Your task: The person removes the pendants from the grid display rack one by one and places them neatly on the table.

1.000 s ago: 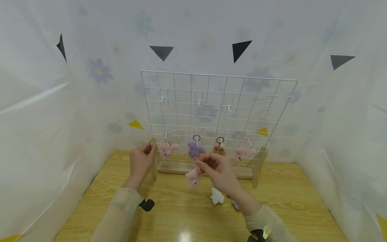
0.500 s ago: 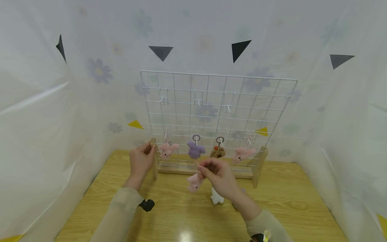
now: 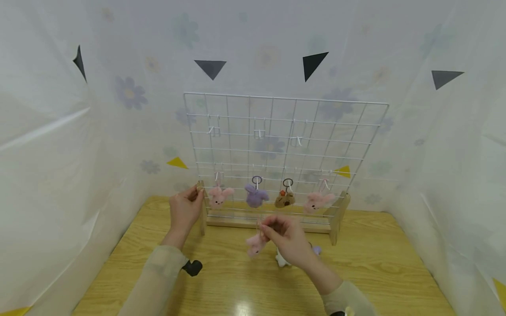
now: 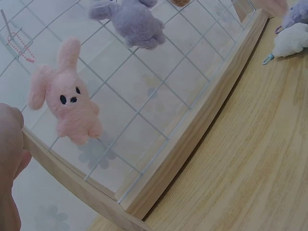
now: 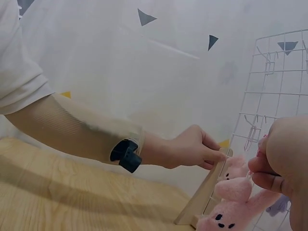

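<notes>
My right hand (image 3: 287, 239) pinches the hanging loop of a pink plush bunny keychain (image 3: 255, 245), which dangles over the table in front of the white wire grid rack (image 3: 272, 99). In the right wrist view the bunny's face (image 5: 226, 220) hangs below my fingertips. My left hand (image 3: 185, 210) grips the top of the rack's left wooden post (image 3: 203, 215). From the grid's lower hooks hang a pink bunny (image 3: 218, 197), a purple bunny (image 3: 255, 196), a brown plush (image 3: 285, 199) and another pink bunny (image 3: 317, 202). The left wrist view shows the left pink bunny (image 4: 72, 101) up close.
A white plush (image 3: 282, 260) and a purple plush (image 3: 316, 250) lie on the wooden table (image 3: 221, 281), partly behind my right hand. Three white hooks, including a middle one (image 3: 259, 133), sit higher on the grid. A patterned curtain (image 3: 253, 39) encloses the table.
My right hand has moved down and slightly toward me with the pink bunny, away from the grid. The brown plush has come into full view. My left hand stays on the post.
</notes>
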Tool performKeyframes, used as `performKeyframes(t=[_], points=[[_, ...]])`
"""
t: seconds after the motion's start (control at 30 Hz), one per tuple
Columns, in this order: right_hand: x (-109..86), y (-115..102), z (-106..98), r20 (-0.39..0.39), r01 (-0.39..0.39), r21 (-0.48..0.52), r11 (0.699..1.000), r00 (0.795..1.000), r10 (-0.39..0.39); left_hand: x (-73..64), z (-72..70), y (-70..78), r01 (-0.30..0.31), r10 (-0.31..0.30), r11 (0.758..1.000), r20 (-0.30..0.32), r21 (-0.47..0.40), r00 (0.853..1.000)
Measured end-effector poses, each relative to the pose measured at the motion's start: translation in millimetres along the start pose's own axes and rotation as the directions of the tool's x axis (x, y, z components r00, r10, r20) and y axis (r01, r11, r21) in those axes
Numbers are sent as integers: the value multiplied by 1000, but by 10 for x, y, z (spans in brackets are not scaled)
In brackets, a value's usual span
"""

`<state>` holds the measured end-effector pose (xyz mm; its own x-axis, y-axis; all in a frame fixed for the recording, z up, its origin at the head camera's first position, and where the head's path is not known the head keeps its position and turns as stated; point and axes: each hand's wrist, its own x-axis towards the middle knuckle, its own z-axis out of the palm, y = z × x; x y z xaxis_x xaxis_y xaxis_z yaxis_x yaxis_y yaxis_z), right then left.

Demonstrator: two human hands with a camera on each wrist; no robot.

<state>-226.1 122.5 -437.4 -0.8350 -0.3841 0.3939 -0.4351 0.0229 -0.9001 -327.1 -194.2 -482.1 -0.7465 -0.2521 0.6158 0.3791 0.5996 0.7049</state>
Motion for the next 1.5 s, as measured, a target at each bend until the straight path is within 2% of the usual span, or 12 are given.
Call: performKeyframes(t=[0.13, 0.4, 0.63, 0.93, 1.3, 1.5], points=[[-48, 36, 16, 2, -33, 10, 999, 999, 33, -6, 1, 7, 22, -22, 1000, 2, -4, 1000], [-137, 105, 41, 4, -51, 7, 999, 999, 51, -13, -2, 12, 6, -6, 1000, -1, -3, 1000], [-204, 168, 69, 12, -82, 8, 997, 997, 82, -1, -5, 3, 25, -25, 999, 3, -22, 1000], [-324, 215, 72, 9, -167, 5, 986, 986, 167, 2, 0, -3, 23, -23, 1000, 3, -16, 1000], [-434, 293, 35, 10, -151, -46, 987, 988, 152, 11, -7, 28, 25, -25, 1000, 3, -12, 1000], [-453, 357, 3, 9, -158, -38, 987, 987, 158, 13, -3, 32, 28, -28, 999, 11, -16, 1000]])
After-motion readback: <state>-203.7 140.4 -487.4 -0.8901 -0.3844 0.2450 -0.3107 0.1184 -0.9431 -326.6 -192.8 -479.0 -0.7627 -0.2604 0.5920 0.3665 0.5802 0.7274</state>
